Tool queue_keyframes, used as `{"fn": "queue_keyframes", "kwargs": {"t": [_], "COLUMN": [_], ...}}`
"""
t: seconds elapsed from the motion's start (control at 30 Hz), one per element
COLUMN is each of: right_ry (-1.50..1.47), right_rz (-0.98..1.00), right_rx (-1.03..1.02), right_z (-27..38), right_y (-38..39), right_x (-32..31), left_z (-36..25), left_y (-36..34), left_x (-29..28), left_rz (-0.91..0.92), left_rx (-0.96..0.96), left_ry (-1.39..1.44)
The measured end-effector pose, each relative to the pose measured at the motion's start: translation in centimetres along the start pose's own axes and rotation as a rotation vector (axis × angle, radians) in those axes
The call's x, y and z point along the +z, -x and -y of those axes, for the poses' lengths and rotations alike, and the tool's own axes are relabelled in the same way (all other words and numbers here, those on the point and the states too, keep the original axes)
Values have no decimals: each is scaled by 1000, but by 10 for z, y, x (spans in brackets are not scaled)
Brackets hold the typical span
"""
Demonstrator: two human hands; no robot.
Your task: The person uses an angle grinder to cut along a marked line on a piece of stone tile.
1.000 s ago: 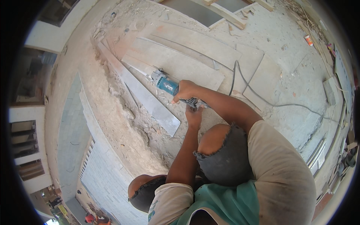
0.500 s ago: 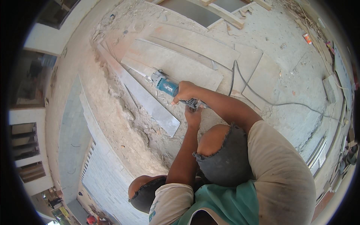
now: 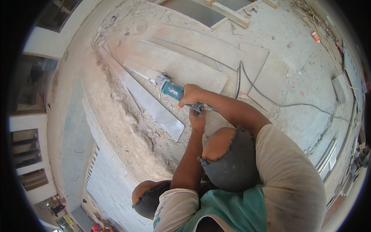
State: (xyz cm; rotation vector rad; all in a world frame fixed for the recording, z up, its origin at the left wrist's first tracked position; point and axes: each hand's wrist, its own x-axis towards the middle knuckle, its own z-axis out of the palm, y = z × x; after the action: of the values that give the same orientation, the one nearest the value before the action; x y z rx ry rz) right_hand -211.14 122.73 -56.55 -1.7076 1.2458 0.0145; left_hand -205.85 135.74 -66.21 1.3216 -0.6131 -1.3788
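A teal power tool with a silver head, which looks like an angle grinder (image 3: 170, 89), is gripped in both my hands. My right hand (image 3: 190, 94) wraps round the middle of its body from above. At its dark rear end, my left hand (image 3: 198, 118) is closed from the near side. The silver head points to the far left, over a large grey tile slab (image 3: 181, 62); its disc cannot be made out. A long narrow tile strip (image 3: 156, 110) lies on the ground just left of the tool.
A black power cord (image 3: 266, 99) runs from the tool area off to the right. More flat slabs (image 3: 253, 60) lie beyond. Wooden boards (image 3: 232, 16) border a dark opening at the far side. Broken rubble edges (image 3: 129, 114) drop towards a lower tiled area (image 3: 106, 181) on the left.
Both hands keep their grip on the tool, which has barely moved. The whole scene has shifted very slightly in the picture.
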Motion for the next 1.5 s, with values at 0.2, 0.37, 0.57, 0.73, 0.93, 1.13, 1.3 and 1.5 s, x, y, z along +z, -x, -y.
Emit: {"fn": "queue_keyframes", "kwargs": {"t": [0.2,0.37,0.57,0.73,0.93,1.13,1.3,1.5], "right_ry": [-10,-4,-1,-7,-9,-7,-18,-15], "right_rz": [-15,-7,-3,-2,-8,-8,0,-2], "right_rx": [-11,-11,-8,-7,-21,-16,-15,-9], "right_z": [-6,-10,-11,-11,-15,-17,-19,-19], "right_y": [0,-3,-3,-1,4,9,10,11], "right_x": [4,6,6,5,5,6,5,5], "left_z": [2,1,3,7,8,12,14,18], "left_y": [-3,-1,0,0,-1,-1,-2,-3], "left_x": [-1,-1,-2,-4,-5,-6,-7,-8], "left_rz": [-22,-16,-15,-20,-2,17,14,0], "left_rx": [-52,-40,-35,-33,-2,25,26,10], "left_ry": [-71,-48,-1,-12,-40,-31,-14,2]}}
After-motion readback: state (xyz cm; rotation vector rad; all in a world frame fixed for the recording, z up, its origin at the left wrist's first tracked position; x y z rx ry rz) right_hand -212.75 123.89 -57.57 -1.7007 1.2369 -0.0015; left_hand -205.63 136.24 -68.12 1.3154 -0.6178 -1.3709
